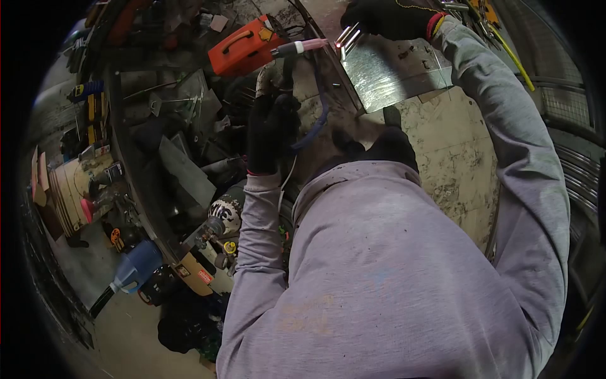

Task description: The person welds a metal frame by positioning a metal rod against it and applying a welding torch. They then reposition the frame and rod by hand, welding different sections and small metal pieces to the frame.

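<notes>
My left hand (273, 134), in a black glove, is closed round the lower end of a torch (267, 77) with a curved beige neck. Its black-and-white collar and pink tip (310, 45) point right, toward the edge of a shiny metal sheet (386, 76). At the upper right, my right hand (392, 19), also black-gloved, is closed over several thin, bright metal rods (348, 39). They stick out from the glove toward the pink tip, with a small reddish glow at their ends. The right fingers are mostly lost in the dark glove.
An orange-red box with a handle (237, 47) stands behind the torch. A blue cable (317, 123) hangs beside my left hand. Scrap metal (186, 170), a gas cylinder (226, 211) and a blue jug (137, 265) crowd the left. Metal bars (577, 177) line the right.
</notes>
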Action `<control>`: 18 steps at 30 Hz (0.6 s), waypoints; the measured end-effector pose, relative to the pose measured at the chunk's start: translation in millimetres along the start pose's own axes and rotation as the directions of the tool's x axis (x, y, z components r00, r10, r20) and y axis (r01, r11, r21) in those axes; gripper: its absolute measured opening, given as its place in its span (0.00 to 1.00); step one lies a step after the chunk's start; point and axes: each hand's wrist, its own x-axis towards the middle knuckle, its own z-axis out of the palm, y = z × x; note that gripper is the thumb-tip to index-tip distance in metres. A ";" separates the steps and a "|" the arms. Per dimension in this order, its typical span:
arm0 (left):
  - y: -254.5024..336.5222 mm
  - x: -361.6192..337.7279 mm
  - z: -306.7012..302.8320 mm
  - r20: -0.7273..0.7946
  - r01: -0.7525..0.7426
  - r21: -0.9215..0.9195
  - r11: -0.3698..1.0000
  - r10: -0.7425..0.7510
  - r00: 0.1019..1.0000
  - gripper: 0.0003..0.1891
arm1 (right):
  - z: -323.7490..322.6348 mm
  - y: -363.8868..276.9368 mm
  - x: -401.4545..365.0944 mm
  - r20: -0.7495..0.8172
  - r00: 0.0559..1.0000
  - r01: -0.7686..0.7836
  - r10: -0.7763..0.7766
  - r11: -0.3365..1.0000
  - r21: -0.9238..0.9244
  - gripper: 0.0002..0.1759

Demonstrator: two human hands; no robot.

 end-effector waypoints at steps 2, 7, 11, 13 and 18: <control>-9.6 -6.1 3.5 -0.053 -0.091 0.030 0.995 0.093 0.994 0.14 | 6.4 1.7 -2.9 -0.031 1.000 0.004 -0.003 1.000 0.015 0.15; -16.1 -24.0 20.5 -0.073 -0.141 0.069 0.988 0.146 0.987 0.30 | -0.5 0.8 -2.7 -0.003 1.000 -0.023 0.024 0.999 0.047 0.15; -30.7 -24.4 21.7 -0.085 -0.042 -0.069 0.997 0.036 0.996 0.34 | 3.3 2.2 -1.0 -0.087 0.994 0.070 -0.071 0.998 -0.010 0.14; -44.3 -22.0 19.7 -0.087 -0.049 -0.064 0.997 0.044 0.995 0.32 | 2.2 -0.1 -0.4 -0.094 0.994 0.057 -0.057 0.998 -0.002 0.14; -49.6 -26.0 24.9 -0.127 -0.054 0.017 0.998 0.056 0.990 0.25 | -1.5 -2.7 -1.3 -0.048 0.999 0.023 -0.023 1.000 -0.001 0.14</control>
